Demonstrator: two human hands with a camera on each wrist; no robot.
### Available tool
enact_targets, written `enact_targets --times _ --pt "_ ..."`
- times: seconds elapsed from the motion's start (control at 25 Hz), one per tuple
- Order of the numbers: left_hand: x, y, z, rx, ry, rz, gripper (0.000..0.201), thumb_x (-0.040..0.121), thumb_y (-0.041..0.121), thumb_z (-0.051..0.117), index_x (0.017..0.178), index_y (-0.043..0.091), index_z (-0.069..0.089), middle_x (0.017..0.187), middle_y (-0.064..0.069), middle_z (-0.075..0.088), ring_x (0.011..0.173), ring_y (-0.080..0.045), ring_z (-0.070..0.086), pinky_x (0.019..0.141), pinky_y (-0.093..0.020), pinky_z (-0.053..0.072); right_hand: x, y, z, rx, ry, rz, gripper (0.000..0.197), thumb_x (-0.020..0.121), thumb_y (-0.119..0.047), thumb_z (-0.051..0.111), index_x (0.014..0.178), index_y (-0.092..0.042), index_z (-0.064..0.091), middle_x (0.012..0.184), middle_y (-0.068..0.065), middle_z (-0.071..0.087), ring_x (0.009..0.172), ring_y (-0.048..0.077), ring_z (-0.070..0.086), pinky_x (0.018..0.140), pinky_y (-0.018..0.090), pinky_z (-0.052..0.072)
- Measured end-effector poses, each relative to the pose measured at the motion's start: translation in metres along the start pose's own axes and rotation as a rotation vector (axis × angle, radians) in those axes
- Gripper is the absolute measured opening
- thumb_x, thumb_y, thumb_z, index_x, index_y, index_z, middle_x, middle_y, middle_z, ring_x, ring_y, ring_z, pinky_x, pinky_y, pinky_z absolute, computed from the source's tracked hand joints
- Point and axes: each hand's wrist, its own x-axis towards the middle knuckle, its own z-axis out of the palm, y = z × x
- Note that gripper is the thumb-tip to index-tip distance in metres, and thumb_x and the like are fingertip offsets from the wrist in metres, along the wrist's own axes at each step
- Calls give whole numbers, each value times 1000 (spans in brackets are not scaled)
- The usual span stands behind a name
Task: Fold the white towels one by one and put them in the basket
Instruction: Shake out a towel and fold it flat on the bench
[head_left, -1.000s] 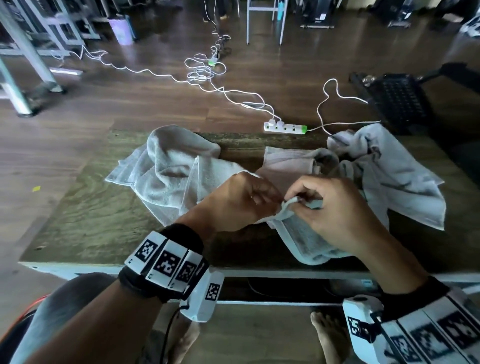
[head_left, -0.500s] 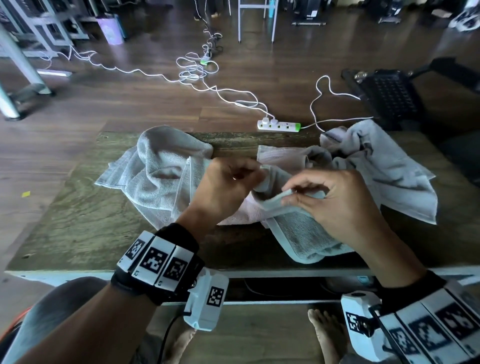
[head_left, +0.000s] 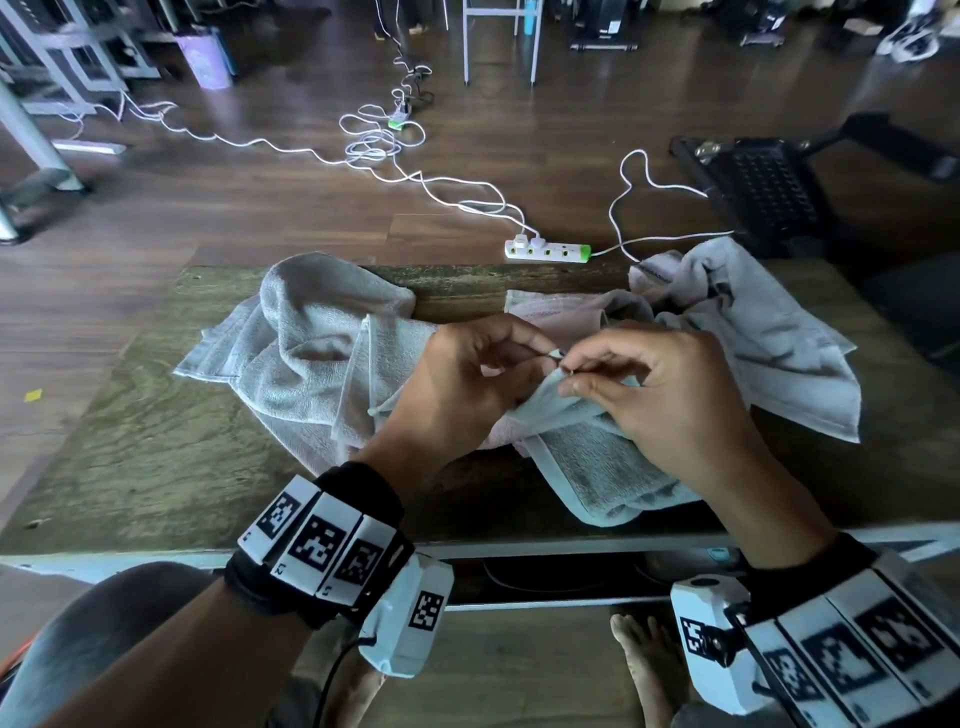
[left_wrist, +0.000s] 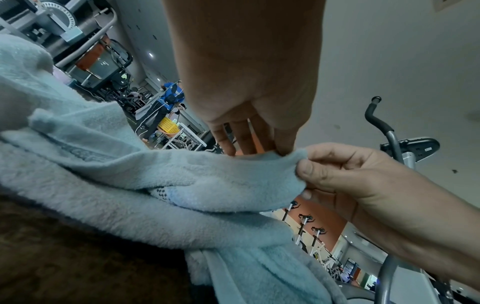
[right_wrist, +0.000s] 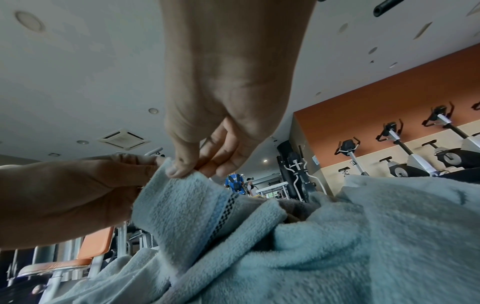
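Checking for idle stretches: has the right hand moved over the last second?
Yes, slightly: the right hand, pinching the towel, has shifted away from the person, toward the power strip.

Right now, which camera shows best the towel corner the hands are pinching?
The left wrist view: the towel corner sits unobstructed between both hands. The right wrist view shows it smaller, partly behind a thumb. From the head view, fingers hide most of it.

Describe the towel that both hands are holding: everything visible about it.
The towel is pale, fluffy terry cloth with a hemmed edge and a dark checkered band near one end. It lies crumpled at the table's near edge, partly on other towels. One corner is lifted: the left hand and right hand pinch it close together.
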Motion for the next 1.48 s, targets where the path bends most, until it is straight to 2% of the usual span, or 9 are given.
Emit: enact_targets --times 0.2,0.4,0.52,0.68,0.84,1.12,1.2,1.28,1.48 --pt "2 -3 -2 -75 11 -58 11 89 2 68 100 -2 70 77 -11 73 60 -10 62 61 -25 54 2 0 5 -23 55 11 14 78 -8 83 90 -13 79 83 -9 74 78 1 69 67 6 47" --pt "2 -3 -3 -95 8 -82 11 88 2 69 98 -1 72 74 -8 71 61 -11 60 63 -25 53 1 1 8 -11 96 66 16 79 -9 83 93 -12 78 83 -10 73 80 -2 69 68 5 48" --pt "4 -4 -4 -127 4 -115 12 88 3 69 98 -2 73 75 -13 72 63 -12 61 64 -26 54 2 1 10 -15 105 64 12 80 -10 82 91 -12 78 82 -9 74 78 1 69 68 8 51" --pt "5 -4 -6 -126 -10 -107 11 87 4 70 97 -1 74 74 -4 73 62 -9 62 64 -25 54 1 1 13 -20 122 49 13 81 -11 81 93 -10 78 83 -6 75 77 2 69 67 6 49" --pt "6 -2 -7 -137 -14 -127 11 88 6 70 97 0 74 75 -6 74 63 -10 63 65 -25 56 0 2 14 -35 137 37 13 81 -11 81 94 -9 77 83 -5 74 75 3 69 64 7 49" --pt "7 -3 -5 -84 -49 -116 11 83 10 77 93 6 76 70 4 71 60 -10 57 61 -32 47 -1 4 14 -76 129 42 14 82 -11 80 95 -12 77 85 -9 73 77 0 67 64 6 46" --pt "7 -2 -3 -48 -26 -106 11 83 10 76 93 5 76 68 9 71 58 0 59 60 -22 47 -1 4 14 -80 116 42 15 82 -12 80 97 -13 77 85 -10 72 78 1 66 65 7 47" --pt "6 -2 -3 -13 -12 -88 10 84 10 76 94 6 76 73 8 74 62 1 64 61 -18 48 0 4 13 -97 81 33 18 84 -15 79 102 -14 76 88 -11 70 82 2 65 67 9 48" --pt "4 -2 -2 69 -36 -9 12 85 10 75 96 7 76 88 0 77 82 -14 74 75 -26 58 0 3 11 -95 -3 95 22 83 -28 78 102 -17 76 90 -13 73 83 2 67 71 26 55"
